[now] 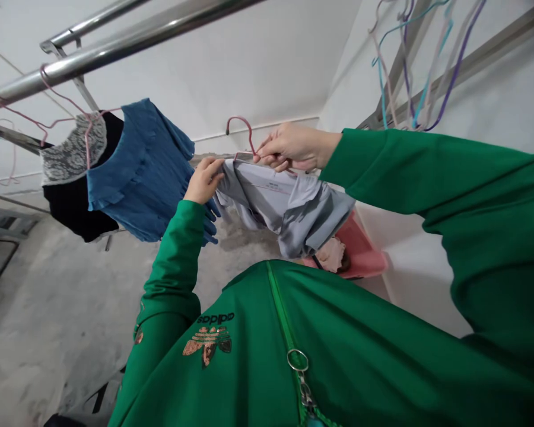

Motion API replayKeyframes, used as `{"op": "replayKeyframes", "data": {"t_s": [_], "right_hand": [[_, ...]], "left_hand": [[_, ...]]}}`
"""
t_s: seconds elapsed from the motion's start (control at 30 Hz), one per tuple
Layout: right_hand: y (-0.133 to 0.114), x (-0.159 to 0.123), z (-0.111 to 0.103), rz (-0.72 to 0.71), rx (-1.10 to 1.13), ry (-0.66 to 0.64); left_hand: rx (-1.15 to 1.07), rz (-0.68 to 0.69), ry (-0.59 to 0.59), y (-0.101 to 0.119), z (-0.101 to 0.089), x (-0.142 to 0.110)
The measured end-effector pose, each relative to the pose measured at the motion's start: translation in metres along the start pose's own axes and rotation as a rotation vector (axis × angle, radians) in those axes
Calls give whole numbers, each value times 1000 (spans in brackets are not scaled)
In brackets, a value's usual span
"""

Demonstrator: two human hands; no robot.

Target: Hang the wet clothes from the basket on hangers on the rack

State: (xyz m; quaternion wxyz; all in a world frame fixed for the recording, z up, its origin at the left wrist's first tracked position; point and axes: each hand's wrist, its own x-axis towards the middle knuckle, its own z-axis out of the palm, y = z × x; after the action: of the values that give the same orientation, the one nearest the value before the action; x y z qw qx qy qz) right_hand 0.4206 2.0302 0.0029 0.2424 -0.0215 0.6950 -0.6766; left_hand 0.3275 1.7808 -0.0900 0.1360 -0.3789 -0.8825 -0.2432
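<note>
A grey garment [289, 207] hangs from a pink wire hanger [242, 133] held up in front of me. My right hand [291, 148] is closed on the hanger's shoulder and the top edge of the garment. My left hand [203, 181] pinches the garment's left edge beside the hanger. Both arms are in green jacket sleeves. The hanger's hook is free in the air, below the metal rail [115, 47].
A blue pleated garment [145, 172] and a black garment with a lace collar [75, 178] hang on pink hangers from the rail at left. Several empty coloured hangers [409, 65] hang at upper right. A pink basin [360, 249] with clothes sits below. White walls lie behind.
</note>
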Motion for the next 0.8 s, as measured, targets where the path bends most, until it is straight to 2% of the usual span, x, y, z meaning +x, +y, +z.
{"op": "replayKeyframes", "data": {"t_s": [0.2, 0.33, 0.37, 0.43, 0.5, 0.53, 0.67, 0.73, 0.8], "right_hand": [[8, 0, -8, -35, -64, 5], [11, -6, -14, -86, -75, -14], [11, -8, -15, -103, -75, -10], [11, -12, -18, -132, -76, 5], [11, -16, -21, -151, -75, 19], [11, -17, -22, -157, -74, 27], [11, -17, -23, -171, -63, 29], [11, -17, -21, -177, -57, 19], [11, -17, -19, -186, -57, 22]], "left_hand": [[-134, -340, 91, 3, 5, 2], [-484, -544, 206, -9, -5, 1], [-566, -578, 213, -12, -9, -2], [-628, -600, 127, -16, -20, -9], [-503, -558, 11, -14, -32, -18], [-379, -505, -10, -11, -37, -21], [126, -161, 58, 11, -51, -22], [219, -57, 3, 22, -51, -18], [227, -36, -63, 30, -49, -15]]}}
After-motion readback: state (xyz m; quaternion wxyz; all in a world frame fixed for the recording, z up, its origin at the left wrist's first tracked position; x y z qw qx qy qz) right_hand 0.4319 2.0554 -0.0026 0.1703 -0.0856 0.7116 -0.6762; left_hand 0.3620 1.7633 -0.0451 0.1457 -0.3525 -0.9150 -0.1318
